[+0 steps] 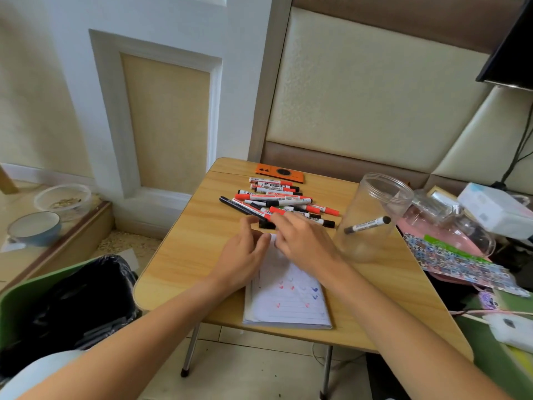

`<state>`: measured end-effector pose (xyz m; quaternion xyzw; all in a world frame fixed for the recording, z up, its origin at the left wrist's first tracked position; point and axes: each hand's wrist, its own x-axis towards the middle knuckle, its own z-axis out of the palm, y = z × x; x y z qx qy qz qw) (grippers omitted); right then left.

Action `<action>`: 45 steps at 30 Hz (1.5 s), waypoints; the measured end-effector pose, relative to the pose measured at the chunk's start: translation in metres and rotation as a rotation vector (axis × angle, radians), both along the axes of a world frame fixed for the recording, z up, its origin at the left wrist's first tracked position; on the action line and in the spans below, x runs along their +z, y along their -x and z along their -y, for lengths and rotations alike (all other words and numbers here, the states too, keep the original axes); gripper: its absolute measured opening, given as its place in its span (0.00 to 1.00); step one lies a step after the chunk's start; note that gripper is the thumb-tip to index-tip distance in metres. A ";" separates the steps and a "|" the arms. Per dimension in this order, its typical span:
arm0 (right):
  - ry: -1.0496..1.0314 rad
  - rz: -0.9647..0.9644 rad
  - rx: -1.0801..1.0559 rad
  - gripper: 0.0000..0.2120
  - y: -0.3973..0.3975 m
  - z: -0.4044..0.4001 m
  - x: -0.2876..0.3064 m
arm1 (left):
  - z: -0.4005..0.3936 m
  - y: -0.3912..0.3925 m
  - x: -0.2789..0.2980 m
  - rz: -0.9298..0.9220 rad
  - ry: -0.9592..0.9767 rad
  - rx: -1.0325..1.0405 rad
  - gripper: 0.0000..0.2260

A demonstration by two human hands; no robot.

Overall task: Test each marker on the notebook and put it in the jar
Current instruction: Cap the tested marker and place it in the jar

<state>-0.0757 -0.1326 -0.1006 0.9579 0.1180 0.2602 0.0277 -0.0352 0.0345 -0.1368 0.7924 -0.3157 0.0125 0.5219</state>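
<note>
Forearms fill the bottom of frame, both reaching up to centre. Left hand [242, 256] sits over the top edge of the notebook [287, 301], fingers loosely curled, thumb and forefinger near a black marker [243, 209] at the near edge of the pile; can't tell if it's pinching or just touching, view's blurred there. Right hand [302, 241] lies just beside it, fingers stretched onto the pile [284, 202], prob. resting on a red-capped one, no clear grip visible.

Pile is centre frame, abt a dozen red and black markers lying crosswise on each other, w/ an orange box [279, 172] behind it. Jar [375, 215] stands right of centre, clear plastic, mouth open and tipped toward the camera, one black marker [367, 225] already inside, leaning. Notebook page shows red and blue test marks.

Handling: markers look light, stiff, smooth-barrelled, so likely to roll and slide. Best taken mid-barrel w/ thumb and two fingers; cap pulled off w/ the other hand. Jar looks light, could tip if knocked at the rim.

Room: table [184, 246] has bare wood left of the notebook, good for working. Right edge is tight, jar near it w/ clutter [461, 235] just beyond. Bin [72, 301] sits lower left, below the table edge.
</note>
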 end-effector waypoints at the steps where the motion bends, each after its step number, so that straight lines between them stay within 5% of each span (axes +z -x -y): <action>1: 0.003 -0.022 0.036 0.14 0.008 -0.003 -0.002 | -0.002 -0.001 0.000 0.058 -0.019 -0.027 0.09; 11: 0.120 0.049 0.034 0.15 0.029 -0.002 -0.012 | -0.005 -0.014 -0.008 0.426 -0.252 -0.091 0.20; 19: 0.144 -0.232 -0.057 0.20 0.025 -0.001 -0.008 | 0.000 -0.013 -0.009 0.458 -0.289 -0.089 0.17; 22: 0.077 -0.332 -0.194 0.30 0.026 0.006 0.003 | -0.005 -0.018 -0.008 0.421 -0.290 -0.058 0.15; 25: -0.082 -0.255 -0.229 0.33 0.031 0.025 0.016 | -0.013 -0.022 -0.008 0.331 -0.270 -0.030 0.12; 29: -0.359 -0.191 -0.219 0.10 0.031 0.023 0.015 | -0.011 -0.022 -0.004 0.196 -0.203 -0.034 0.10; 31: -0.473 -0.130 -0.149 0.18 0.029 0.010 0.011 | -0.009 -0.022 0.000 0.158 -0.156 -0.016 0.07; 35: -1.133 -0.126 -0.026 0.11 0.021 -0.001 0.017 | -0.007 -0.023 0.003 0.134 -0.081 0.055 0.04; 37: -1.376 -0.223 -0.024 0.17 0.016 0.002 0.014 | -0.004 -0.028 0.004 0.145 -0.106 0.134 0.05; 45: -1.070 -0.271 -0.028 0.21 0.019 0.003 -0.019 | 0.007 -0.068 0.000 0.143 -0.276 0.269 0.07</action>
